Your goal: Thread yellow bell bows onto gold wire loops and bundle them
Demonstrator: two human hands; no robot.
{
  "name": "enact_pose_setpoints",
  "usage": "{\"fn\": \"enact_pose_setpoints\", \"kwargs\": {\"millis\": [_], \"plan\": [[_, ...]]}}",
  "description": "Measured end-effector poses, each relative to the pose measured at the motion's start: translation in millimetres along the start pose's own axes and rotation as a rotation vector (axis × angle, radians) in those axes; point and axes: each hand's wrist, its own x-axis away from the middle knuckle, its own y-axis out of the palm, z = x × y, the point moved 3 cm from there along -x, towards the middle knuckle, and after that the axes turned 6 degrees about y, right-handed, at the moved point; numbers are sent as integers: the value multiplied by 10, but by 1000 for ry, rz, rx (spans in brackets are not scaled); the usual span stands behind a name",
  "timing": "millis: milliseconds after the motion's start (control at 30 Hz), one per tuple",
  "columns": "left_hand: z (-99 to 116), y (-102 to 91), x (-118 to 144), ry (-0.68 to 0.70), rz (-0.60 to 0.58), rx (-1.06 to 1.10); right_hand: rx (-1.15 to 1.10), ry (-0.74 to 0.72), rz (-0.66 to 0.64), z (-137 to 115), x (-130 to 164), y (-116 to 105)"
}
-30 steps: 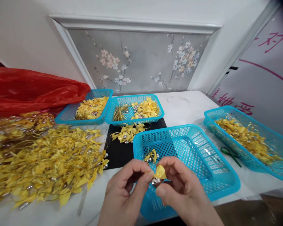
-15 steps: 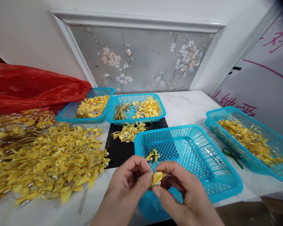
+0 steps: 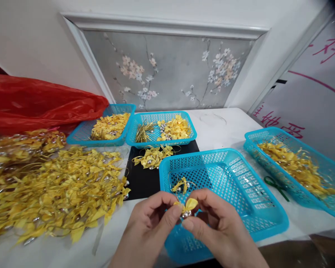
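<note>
Over the near part of a blue perforated basket [image 3: 257, 223], my left hand [image 3: 153, 225] and my right hand [image 3: 222, 227] pinch a small yellow ribbon bow [image 3: 191, 204] with shiny silver bells [image 3: 187, 213] under it. The left thumb and forefinger close on one side of the bow, the right ones on the other. Just beyond my fingertips, a few similar bows with gold cord [image 3: 181, 185] lie inside that basket. The curled lower fingers hide whatever is beneath the bow.
A wide heap of yellow bows [image 3: 67, 193] covers the table's left side. Two blue baskets [image 3: 162, 114] [image 3: 100, 143] stand at the back, another blue basket [image 3: 270, 130] at right. Green-handled scissors [image 3: 276, 186] lie between baskets. A red plastic bag [image 3: 44, 100] is at back left.
Both hands have sunk slightly. The bow has turned between my fingers, so its silver bells and a second bit of yellow ribbon show more clearly.
</note>
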Motion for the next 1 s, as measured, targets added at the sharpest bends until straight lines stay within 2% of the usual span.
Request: {"fn": "enact_pose_setpoints", "kwargs": {"millis": [100,200,300,433,567,667,733,833,900,1000], "plan": [[-6,1,-13,43,12,-72,356,-237,86,-109,3,-76],[-9,18,2,137,10,-192,515,-368,105,-191,12,-115],[4,53,23,239,-34,-293,501,-385,91,-212,24,-90],[34,63,15,262,-54,-333,497,-352,69,-179,38,-20],[13,59,5,163,-43,-212,523,-345,36,-171,33,-2],[-28,70,21,66,23,-23,514,-321,-30,-176,8,-12],[-43,79,34,38,98,68,460,-260,-80,-163,-11,-22],[-41,105,44,47,168,110,201,-89,-90,-107,-28,-29],[-37,141,43,56,164,136,-13,1,-68,-63,-24,-7],[-37,207,43,59,131,203,-211,28,-19,-20,-13,43]]}}
